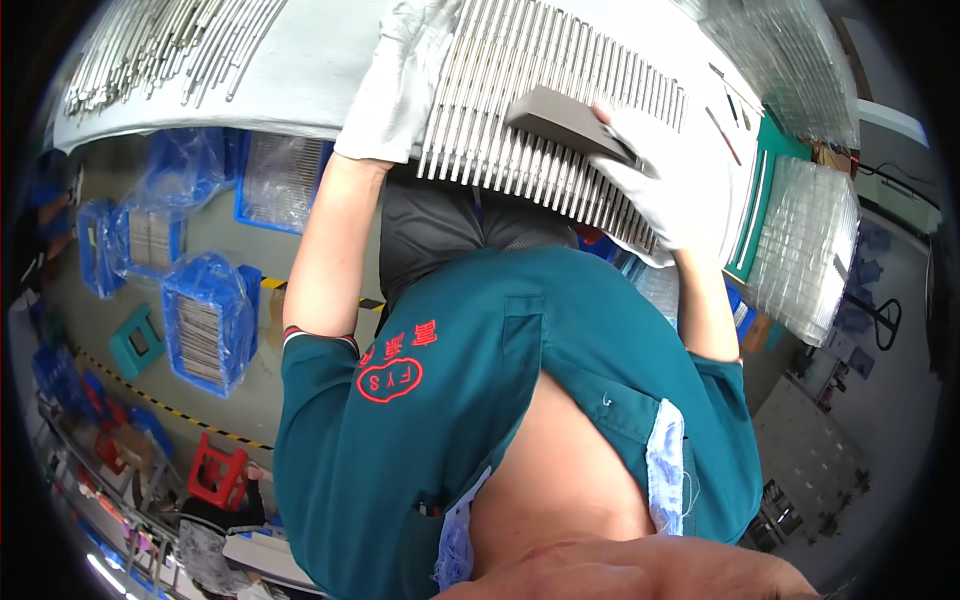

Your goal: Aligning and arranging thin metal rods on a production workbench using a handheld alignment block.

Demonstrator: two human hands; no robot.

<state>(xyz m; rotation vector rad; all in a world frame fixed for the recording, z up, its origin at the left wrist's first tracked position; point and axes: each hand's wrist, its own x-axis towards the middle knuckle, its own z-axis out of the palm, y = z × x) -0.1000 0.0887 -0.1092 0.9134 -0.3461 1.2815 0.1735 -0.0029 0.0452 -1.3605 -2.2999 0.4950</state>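
Both my hands wear white gloves. My right hand (650, 190) grips a grey-brown rectangular block (565, 120) by its right end, thumb and fingers on either side. The block rests across a row of thin metal rods (500, 110), laid side by side on the white table near its front edge. My left hand (392, 85) lies stretched along the left side of the row, touching the outermost rods. Its fingertips run toward the top edge of the picture and are partly cut off.
More loose metal rods (175, 45) lie at the table's far left. Clear-wrapped bundles (805, 235) and a green mat (752, 215) with thin tools are on the right. Blue crates of rods (205, 325), a teal stool (137, 340) and a red stool (218, 470) stand on the floor.
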